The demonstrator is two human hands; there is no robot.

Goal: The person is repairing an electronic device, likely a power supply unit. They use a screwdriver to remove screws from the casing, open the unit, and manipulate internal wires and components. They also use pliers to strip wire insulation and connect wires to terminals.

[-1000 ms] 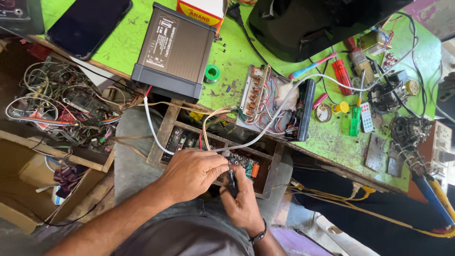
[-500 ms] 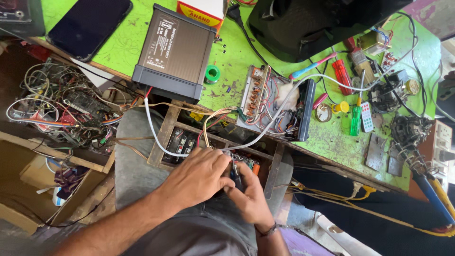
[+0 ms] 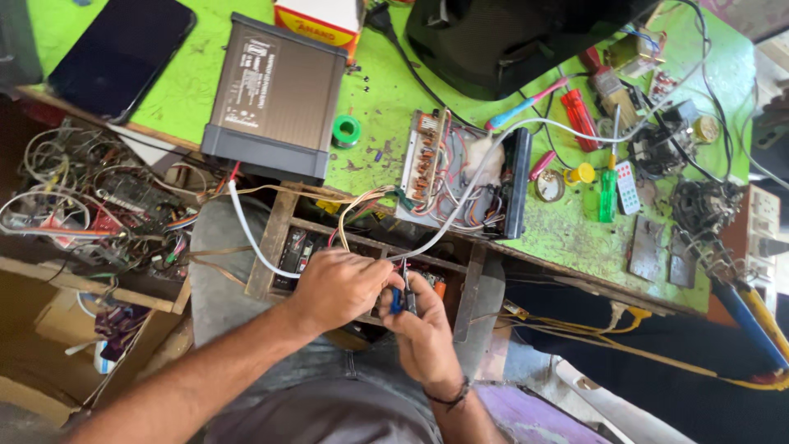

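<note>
My left hand and my right hand meet over my lap, in front of a wooden drawer frame. My right hand grips a small tool with dark blue handles. The fingers of my left hand pinch thin wires right at the tool's tip. A white cable runs from my hands up to an open chassis with a circuit board on the green table. What the tool's jaws are doing is hidden by my fingers.
A grey metal power-supply box, a dark phone, green tape roll, red and green screwdrivers, a small remote and a black bag lie on the table. Tangled wires fill the left shelf.
Both hands have stayed together at the tool, shifting slightly; the left-hand fingers have closed in on the wires at the tool's tip.
</note>
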